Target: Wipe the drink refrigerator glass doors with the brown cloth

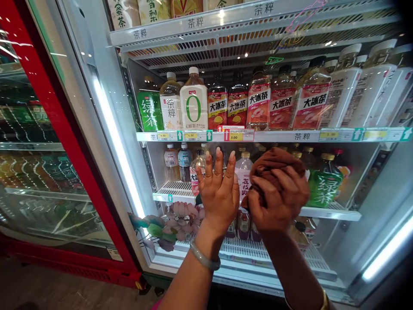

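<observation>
My right hand (pixel 282 200) grips a bunched brown cloth (pixel 275 161), its fingers curled round the folds. To its left, my left hand (pixel 219 187) is raised palm forward with the fingers stretched out and nothing in it. Both hands are in front of a lit drinks fridge, seemingly at its glass door, where reflections show. Behind them stand bottles on a middle shelf: a pale bottle with a pink label (pixel 244 172) between the hands and a green-labelled bottle (pixel 327 183) right of the cloth. The hands and cloth hide part of this row.
Taller bottles, such as a white-labelled one (pixel 194 101), line the shelf above with its price strip (pixel 277 136). A pink flower decal (pixel 185 217) is at lower left. The red frame (pixel 106 224) of a neighbouring fridge stands at left.
</observation>
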### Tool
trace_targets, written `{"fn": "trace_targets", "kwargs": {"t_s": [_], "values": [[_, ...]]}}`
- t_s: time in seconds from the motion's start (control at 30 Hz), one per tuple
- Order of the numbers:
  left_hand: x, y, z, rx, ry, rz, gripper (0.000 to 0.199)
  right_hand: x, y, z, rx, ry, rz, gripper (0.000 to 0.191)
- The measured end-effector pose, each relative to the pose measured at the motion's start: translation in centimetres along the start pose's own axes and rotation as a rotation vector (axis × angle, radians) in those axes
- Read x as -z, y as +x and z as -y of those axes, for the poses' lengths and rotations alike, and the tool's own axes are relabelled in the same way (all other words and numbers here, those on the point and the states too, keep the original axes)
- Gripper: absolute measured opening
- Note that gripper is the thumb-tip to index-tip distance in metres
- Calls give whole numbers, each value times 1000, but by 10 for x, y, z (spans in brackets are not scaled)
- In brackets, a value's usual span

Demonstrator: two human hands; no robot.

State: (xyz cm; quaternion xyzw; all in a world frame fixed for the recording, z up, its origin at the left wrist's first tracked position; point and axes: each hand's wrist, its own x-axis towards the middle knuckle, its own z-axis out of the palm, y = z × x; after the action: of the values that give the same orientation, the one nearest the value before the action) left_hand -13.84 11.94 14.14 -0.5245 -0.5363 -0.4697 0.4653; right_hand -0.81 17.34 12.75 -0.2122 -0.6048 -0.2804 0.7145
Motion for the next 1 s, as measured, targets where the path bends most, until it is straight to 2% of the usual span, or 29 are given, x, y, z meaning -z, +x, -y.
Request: {"fn": "trace_targets", "kwargs": {"t_s": [0.07, 0.17, 0.27, 0.33, 0.4, 0.47, 0.57, 0.63, 0.7, 0.77, 0.87, 0.93, 1.0], "values": [[0, -1, -1, 3, 5, 3, 70, 1, 0, 5, 76, 57, 53, 28], [0, -4, -2, 10, 5, 25, 70, 7, 7, -14, 106, 87, 80, 30], [0, -7, -2, 7, -4, 35, 70, 14, 14, -46, -3, 13, -49, 37], [0, -8, -1, 0, -9, 31, 70, 14, 15, -58, -66, -32, -140, 40], [-1, -8, -1, 1, -10, 25, 71, 10, 12, -55, -88, -70, -159, 41], [-1, -8, -1, 4, -8, 21, 72, 5, 7, -40, -78, -84, -143, 39], [-1, -8, -2, 10, 1, 24, 73, 0, 0, -11, -31, -41, -82, 34], [-1, -8, -3, 7, 5, 18, 72, 0, 0, -3, 26, 2, -25, 30], [-1, -8, -3, 8, 5, 13, 70, 4, 2, -9, 77, 43, 33, 27], [0, -8, -3, 12, 0, 20, 70, 10, 8, -26, 99, 57, 40, 27], [-1, -8, -3, 12, -4, 27, 70, 14, 14, -51, 24, 8, -85, 33], [-1, -9, -2, 8, -4, 28, 71, 14, 15, -54, -59, -30, -144, 35], [-1, -9, -2, 10, -1, 30, 71, 10, 13, -43, -101, -43, -139, 34]]}}
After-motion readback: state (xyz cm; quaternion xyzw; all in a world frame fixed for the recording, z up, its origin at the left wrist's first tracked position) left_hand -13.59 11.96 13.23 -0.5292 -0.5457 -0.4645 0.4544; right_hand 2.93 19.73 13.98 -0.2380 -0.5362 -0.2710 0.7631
